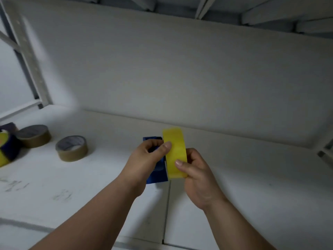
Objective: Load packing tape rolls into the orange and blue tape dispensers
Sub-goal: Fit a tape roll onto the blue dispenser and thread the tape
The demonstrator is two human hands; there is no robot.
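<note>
Our right hand pinches the yellow roll by its rim, held above the table. Left hand clamps the blue dispenser, touching the roll's side. Roll looks light and stiff, its outer face slick; we judge the edges the best hold. Two brown rolls lie well left.

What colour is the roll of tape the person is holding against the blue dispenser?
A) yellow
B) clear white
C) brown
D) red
A: the yellow roll is held edge-on between the left hand and the right hand, right beside the blue dispenser; the two brown rolls lie untouched on the table to the left.
</note>
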